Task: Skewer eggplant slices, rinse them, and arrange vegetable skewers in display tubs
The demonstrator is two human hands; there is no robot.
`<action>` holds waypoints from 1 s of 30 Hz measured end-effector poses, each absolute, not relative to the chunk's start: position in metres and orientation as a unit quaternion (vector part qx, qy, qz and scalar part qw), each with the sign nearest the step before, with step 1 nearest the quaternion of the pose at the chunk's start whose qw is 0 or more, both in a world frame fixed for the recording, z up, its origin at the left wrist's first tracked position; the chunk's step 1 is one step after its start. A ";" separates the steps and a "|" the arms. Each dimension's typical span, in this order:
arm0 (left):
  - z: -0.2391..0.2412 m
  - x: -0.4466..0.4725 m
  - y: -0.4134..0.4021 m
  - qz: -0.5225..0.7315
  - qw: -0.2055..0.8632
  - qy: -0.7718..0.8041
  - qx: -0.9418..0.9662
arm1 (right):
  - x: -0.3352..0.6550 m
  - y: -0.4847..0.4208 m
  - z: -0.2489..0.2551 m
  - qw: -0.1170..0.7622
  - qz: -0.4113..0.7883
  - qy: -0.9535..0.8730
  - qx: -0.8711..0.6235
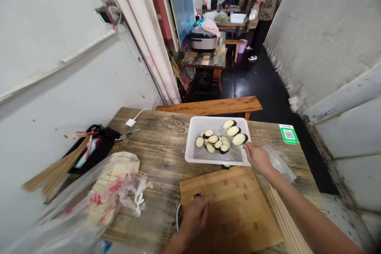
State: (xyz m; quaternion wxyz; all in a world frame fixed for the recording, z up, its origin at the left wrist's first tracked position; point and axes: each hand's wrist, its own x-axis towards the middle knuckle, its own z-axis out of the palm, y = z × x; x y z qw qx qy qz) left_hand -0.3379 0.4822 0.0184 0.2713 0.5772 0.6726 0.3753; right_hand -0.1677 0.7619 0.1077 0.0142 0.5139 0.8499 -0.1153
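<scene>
My right hand [259, 159] is at the right rim of a white plastic tray [188, 149], fingers pinched at the near end of a row of eggplant slices [239, 139]. Three pale slices with dark skin line up there like a skewer; the stick itself is mostly hidden. More eggplant slices [213, 139] lie heaped in the tray, with thin sticks among them. Over the left part of a wooden cutting board [235, 206], my left hand [195, 214] is closed and slightly blurred. A small dark bit shows at its fingertips; I cannot make out what it is.
Bamboo skewers [282, 218] lie right of the board, beside a clear plastic bag [279, 162]. At left are a bag of pale sliced food [110, 190], more sticks [59, 166] and a black pouch [104, 137]. A bench [211, 106] stands beyond; a person [268, 4] stands farther back.
</scene>
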 end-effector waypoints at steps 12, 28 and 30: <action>0.014 -0.419 0.497 0.350 0.178 0.786 0.477 | -0.209 0.770 0.085 0.003 -0.178 0.860 0.478; 0.020 -0.431 0.517 0.350 0.120 0.798 0.475 | -0.221 0.763 0.089 0.058 -0.203 0.872 0.441; 0.019 -0.431 0.515 0.350 0.113 0.798 0.478 | -0.222 0.756 0.086 0.114 -0.185 0.872 0.439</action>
